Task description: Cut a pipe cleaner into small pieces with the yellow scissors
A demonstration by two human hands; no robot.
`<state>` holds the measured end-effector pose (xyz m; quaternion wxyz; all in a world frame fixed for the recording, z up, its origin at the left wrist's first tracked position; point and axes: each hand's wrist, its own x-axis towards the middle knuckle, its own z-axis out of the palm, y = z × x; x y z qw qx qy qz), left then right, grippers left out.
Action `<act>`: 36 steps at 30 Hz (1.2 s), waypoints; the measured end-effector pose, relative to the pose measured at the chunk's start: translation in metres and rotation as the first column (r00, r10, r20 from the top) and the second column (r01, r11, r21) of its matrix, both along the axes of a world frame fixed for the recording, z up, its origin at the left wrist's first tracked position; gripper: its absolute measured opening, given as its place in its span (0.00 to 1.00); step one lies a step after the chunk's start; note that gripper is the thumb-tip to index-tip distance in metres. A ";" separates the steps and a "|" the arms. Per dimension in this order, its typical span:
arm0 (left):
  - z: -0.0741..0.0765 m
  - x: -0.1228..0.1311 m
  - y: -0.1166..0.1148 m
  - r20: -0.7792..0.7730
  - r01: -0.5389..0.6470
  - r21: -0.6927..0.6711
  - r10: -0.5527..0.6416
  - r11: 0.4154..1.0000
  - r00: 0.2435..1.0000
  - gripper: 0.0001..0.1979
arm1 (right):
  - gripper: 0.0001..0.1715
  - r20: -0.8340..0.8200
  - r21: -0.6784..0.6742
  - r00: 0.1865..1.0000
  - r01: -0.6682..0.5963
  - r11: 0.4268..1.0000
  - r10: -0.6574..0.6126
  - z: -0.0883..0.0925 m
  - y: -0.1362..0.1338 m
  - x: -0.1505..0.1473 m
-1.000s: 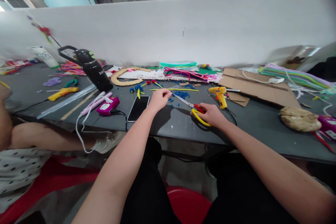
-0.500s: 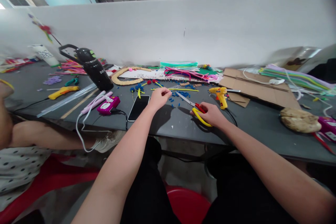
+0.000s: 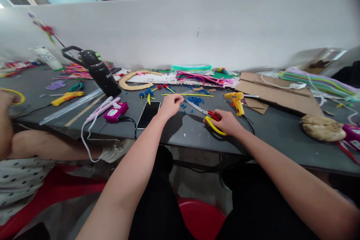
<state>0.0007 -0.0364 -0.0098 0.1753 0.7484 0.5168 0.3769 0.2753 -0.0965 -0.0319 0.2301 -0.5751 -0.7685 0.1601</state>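
My right hand (image 3: 225, 121) grips a pair of scissors (image 3: 209, 117) with one red and one yellow handle, the blades pointing left toward my other hand. My left hand (image 3: 172, 105) is closed in a pinch just beyond the blade tips; what its fingers hold is too small to make out. Short blue pieces (image 3: 196, 100) lie scattered on the table behind the blades. A yellow pipe cleaner (image 3: 197, 95) stretches behind them. Beside my left forearm lies a phone (image 3: 148, 115). Small blue pompom shapes with yellow stems (image 3: 149, 93) sit behind the phone.
A yellow glue gun (image 3: 237, 102) stands right of the scissors, near cardboard sheets (image 3: 278, 93). At left are a black bottle (image 3: 102, 75), a purple device (image 3: 116, 112) with cables, and another yellow tool (image 3: 67, 98). Another person's hand (image 3: 7, 99) holds a yellow loop at the far left.
The scissors' tips have shifted slightly left, closer to my left hand's fingertips. At the far left, the other person's hand and yellow loop have come further into view.
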 end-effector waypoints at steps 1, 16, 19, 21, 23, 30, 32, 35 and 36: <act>0.000 0.000 0.000 -0.003 -0.002 0.002 0.002 1.000 1.000 0.08 | 0.25 0.002 0.001 1.000 0.000 1.000 0.000 0.000 0.000 0.000; 0.007 0.004 -0.004 0.030 -0.011 -0.039 0.013 0.999 0.999 0.10 | 0.25 0.019 0.008 1.000 -0.015 1.000 0.015 0.000 0.001 0.001; 0.006 0.004 -0.004 0.041 -0.015 -0.045 0.016 0.999 0.999 0.09 | 0.25 0.007 0.005 1.000 -0.008 1.000 0.008 0.000 0.000 0.000; 0.006 0.004 -0.004 0.043 -0.018 -0.046 0.020 0.999 0.999 0.09 | 0.25 -0.008 0.003 1.000 -0.003 1.000 0.003 0.000 0.000 0.000; 0.006 0.003 -0.005 0.041 -0.020 -0.046 0.021 0.999 0.999 0.09 | 0.25 -0.022 0.001 1.000 -0.003 1.000 0.003 -0.001 0.000 0.000; 0.007 0.004 -0.005 0.049 -0.032 -0.060 0.035 0.998 0.998 0.09 | 0.25 -0.058 0.004 0.998 -0.012 1.000 0.012 -0.004 -0.001 0.001; 0.008 0.005 -0.005 0.059 -0.037 -0.071 0.041 0.997 0.997 0.10 | 0.24 -0.061 0.004 0.998 -0.009 1.000 0.009 -0.005 -0.001 0.001; 0.009 0.006 -0.007 0.075 -0.026 -0.075 0.032 0.997 0.997 0.10 | 0.24 -0.051 0.007 0.999 -0.005 1.000 0.005 -0.004 -0.001 0.001; 0.010 0.006 -0.007 0.077 -0.023 -0.074 0.029 0.997 0.997 0.10 | 0.24 -0.047 0.008 0.999 -0.006 1.000 0.006 -0.004 -0.001 0.000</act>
